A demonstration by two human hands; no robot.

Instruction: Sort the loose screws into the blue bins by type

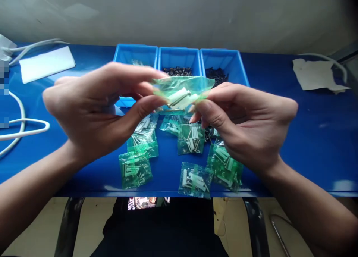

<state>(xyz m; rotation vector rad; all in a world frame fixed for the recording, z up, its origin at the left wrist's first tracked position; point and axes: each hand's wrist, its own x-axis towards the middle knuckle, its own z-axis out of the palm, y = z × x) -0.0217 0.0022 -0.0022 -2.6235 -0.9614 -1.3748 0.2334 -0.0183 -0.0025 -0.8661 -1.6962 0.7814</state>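
Between my two hands a green-tinted clear plastic bag [192,83] is held up above the table, with screws and white wall plugs inside. My left hand [97,104] pinches its left end between thumb and fingers. At the right end, the thumb and fingers of my right hand [240,119] are closed on the same bag. Below lie several similar green bags, among them one in the middle [191,138], one at the left [135,170], one near the front edge [195,179] and one under my right hand [225,163]. Their contents look like screws and white plugs too.
Three blue bins [220,55] stand side by side at the back, partly behind my hands; small dark parts [177,71] lie in the middle one. A white card [47,64] and white cable [36,126] are at the left, a torn paper piece [319,75] at the right.
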